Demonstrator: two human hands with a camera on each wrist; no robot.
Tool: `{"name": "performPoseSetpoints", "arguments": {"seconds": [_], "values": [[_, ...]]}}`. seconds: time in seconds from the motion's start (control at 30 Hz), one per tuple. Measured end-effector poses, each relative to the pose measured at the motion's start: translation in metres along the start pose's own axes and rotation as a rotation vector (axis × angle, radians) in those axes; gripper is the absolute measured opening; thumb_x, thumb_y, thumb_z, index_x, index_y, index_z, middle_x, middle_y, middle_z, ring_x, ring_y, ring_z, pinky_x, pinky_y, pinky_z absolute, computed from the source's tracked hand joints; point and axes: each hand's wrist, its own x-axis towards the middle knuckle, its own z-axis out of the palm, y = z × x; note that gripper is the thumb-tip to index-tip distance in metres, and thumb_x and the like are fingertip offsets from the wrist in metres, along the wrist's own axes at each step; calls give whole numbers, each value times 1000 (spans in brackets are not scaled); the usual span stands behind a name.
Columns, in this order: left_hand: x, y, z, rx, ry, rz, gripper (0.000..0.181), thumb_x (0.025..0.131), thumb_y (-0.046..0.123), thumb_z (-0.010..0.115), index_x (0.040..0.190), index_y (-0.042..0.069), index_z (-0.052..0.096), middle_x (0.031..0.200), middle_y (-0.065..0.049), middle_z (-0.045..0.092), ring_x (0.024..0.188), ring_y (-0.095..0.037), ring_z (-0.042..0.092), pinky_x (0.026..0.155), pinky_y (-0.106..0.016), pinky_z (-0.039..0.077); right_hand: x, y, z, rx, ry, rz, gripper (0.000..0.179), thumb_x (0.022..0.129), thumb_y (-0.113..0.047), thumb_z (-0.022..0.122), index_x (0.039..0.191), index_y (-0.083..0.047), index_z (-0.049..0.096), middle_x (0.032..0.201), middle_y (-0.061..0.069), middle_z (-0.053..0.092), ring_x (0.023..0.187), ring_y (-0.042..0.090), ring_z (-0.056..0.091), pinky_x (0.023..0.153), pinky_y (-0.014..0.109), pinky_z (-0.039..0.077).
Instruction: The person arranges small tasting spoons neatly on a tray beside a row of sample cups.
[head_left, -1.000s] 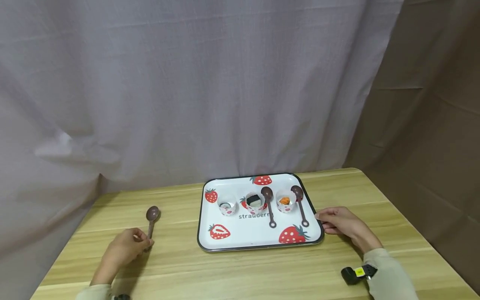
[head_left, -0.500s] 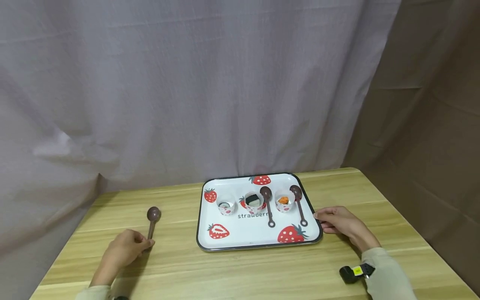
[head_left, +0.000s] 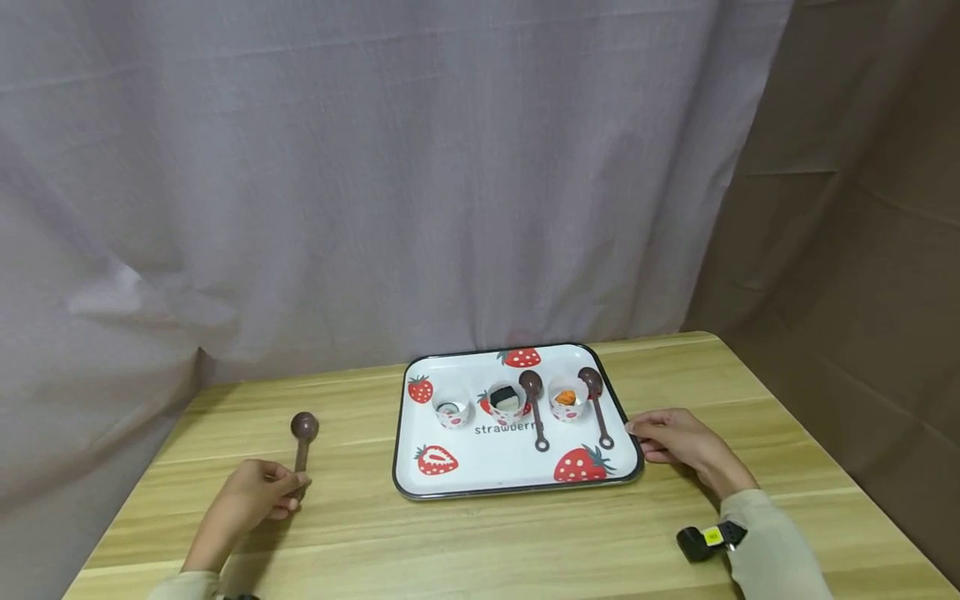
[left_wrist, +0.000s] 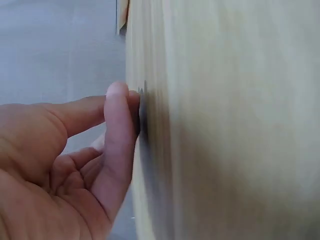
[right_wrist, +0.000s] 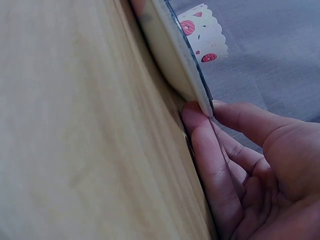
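On the left of the table, my left hand (head_left: 251, 497) pinches the handle end of a brown spoon (head_left: 304, 427), whose bowl points away from me. In the left wrist view, thumb and finger meet at the handle close to the tabletop. My right hand (head_left: 686, 443) grips the right rim of a white strawberry tray (head_left: 480, 468); the right wrist view shows the thumb above the rim and a finger underneath. Three patterned paper cups stand on the tray: a left cup (head_left: 452, 412), a middle cup (head_left: 507, 404) with a black-and-white piece, and a right cup (head_left: 567, 400) with an orange piece.
Two more brown spoons lie on the tray, one spoon (head_left: 531, 385) between the middle and right cups, another spoon (head_left: 591, 382) right of the right cup. A grey curtain (head_left: 420, 183) hangs behind the wooden table (head_left: 450, 550). Brown cloth (head_left: 862, 292) hangs at the right.
The spoon's bowl end has shifted very slightly, still in the left hand's pinch. The right hand keeps its hold on the tray rim. The whole head view has drifted a little.
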Motion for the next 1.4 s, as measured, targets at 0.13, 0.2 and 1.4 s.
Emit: {"name": "performPoseSetpoints", "arguments": {"seconds": [0.13,0.2,1.4], "values": [[3,-2,-1,-136,-18,-32,22,103,5,67,105,-16,65,84,-12,71,71,-15,71,67,-27,63,-1,-1,1,-4,2,6,45,105,-18,63,133,17,59,88,-2,69,77,8,65,69,24,61],[3,-3,-2,-170,-33,-32,23,103,5,66,108,-18,64,86,-13,71,72,-15,71,68,-27,63,-1,-2,1,-7,3,9,46,104,-18,63,133,17,58,89,-2,70,77,8,65,69,24,61],[-13,35,10,-407,-101,63,30,101,5,70,123,-14,61,102,-10,73,90,-16,72,82,-27,62,-2,-2,0,-3,-2,3,44,105,-18,62,131,17,59,90,-2,69,79,9,65,70,24,61]]}}
